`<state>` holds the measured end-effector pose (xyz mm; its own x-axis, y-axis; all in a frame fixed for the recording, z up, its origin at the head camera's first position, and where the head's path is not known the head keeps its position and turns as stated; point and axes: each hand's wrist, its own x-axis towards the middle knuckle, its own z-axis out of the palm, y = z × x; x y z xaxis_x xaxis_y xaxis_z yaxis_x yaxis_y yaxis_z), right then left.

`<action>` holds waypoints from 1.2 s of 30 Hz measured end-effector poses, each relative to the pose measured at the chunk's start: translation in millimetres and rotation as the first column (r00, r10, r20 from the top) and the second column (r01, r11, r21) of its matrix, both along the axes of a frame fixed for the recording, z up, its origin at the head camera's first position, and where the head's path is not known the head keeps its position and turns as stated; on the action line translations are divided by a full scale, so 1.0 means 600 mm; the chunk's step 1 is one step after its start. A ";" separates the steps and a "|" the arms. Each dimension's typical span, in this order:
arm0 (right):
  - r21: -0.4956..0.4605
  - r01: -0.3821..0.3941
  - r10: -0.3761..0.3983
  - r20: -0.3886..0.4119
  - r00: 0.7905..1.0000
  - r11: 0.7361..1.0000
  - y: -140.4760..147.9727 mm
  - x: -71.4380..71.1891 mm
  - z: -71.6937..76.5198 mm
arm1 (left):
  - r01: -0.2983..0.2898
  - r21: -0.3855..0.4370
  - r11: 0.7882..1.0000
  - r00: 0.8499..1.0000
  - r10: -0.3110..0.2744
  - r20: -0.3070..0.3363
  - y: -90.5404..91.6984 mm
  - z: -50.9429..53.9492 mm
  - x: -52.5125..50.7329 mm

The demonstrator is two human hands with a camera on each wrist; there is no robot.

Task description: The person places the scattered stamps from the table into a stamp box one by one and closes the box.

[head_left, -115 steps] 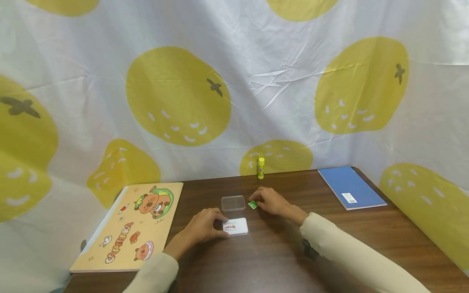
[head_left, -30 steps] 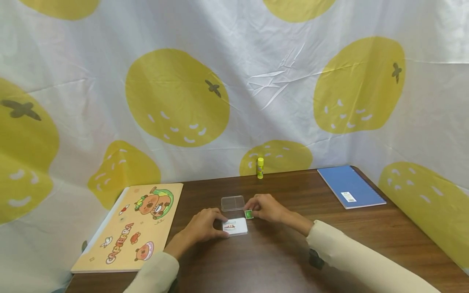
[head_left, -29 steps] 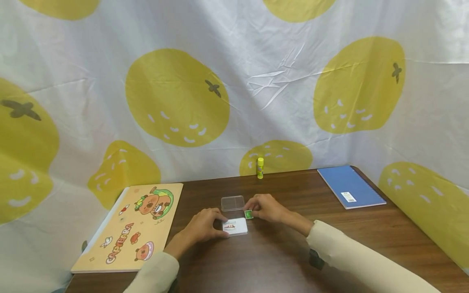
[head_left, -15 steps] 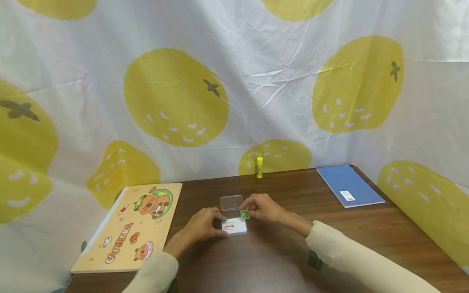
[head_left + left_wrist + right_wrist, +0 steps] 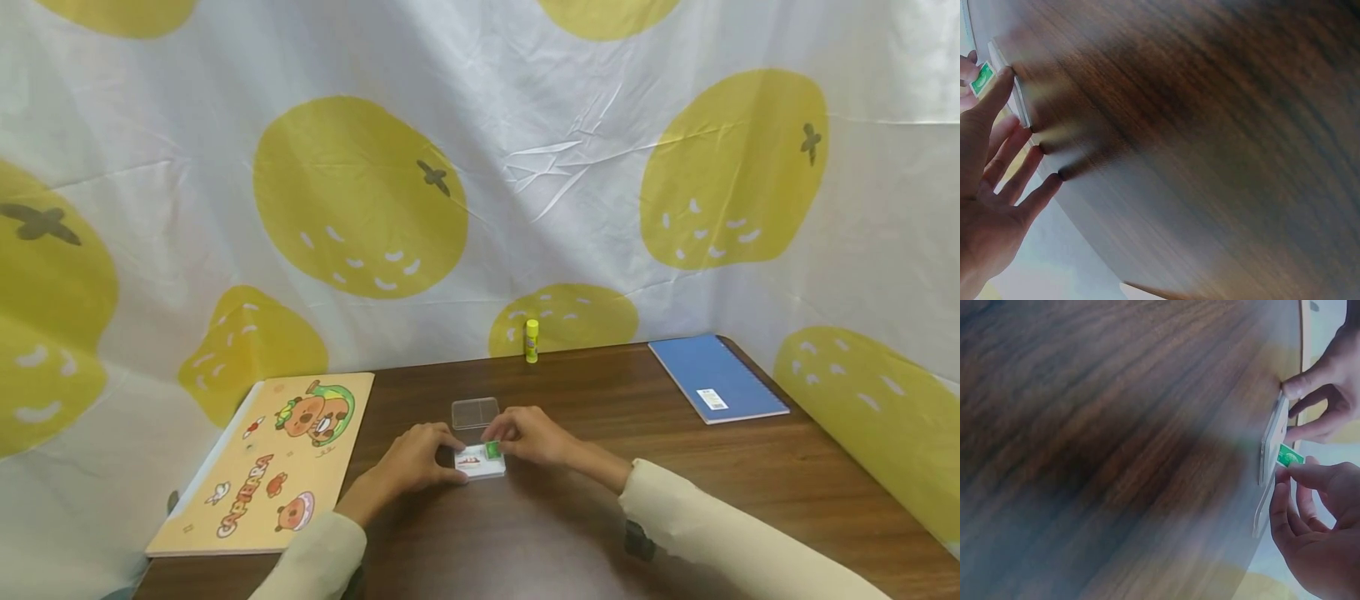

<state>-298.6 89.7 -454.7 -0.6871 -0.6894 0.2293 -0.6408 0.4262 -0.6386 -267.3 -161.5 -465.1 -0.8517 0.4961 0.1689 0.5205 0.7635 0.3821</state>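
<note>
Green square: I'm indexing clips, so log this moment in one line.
left hand: holds white card; right hand: pinches green square at card's right end; clear case: behind card

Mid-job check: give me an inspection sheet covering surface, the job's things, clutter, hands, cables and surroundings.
Surface: dark wood-grain table.
Job's things: green square piece at the right end of the white card, contact unclear; clear plastic piece lies beyond the card.
Clutter: glue stick upright at the back edge; blue notebook at right; capybara-printed board at left.
Grippers: bare hands; left hand holds the card's left end, right hand pinches the green piece.
Cables: nothing seen.
Surroundings: white sheet with yellow fruit print behind the table.
</note>
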 end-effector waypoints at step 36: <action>0.109 0.015 -0.014 -0.013 1.000 0.994 -0.005 0.001 -0.011 | -0.036 -0.008 0.999 0.998 0.037 0.047 0.000 -0.001 0.000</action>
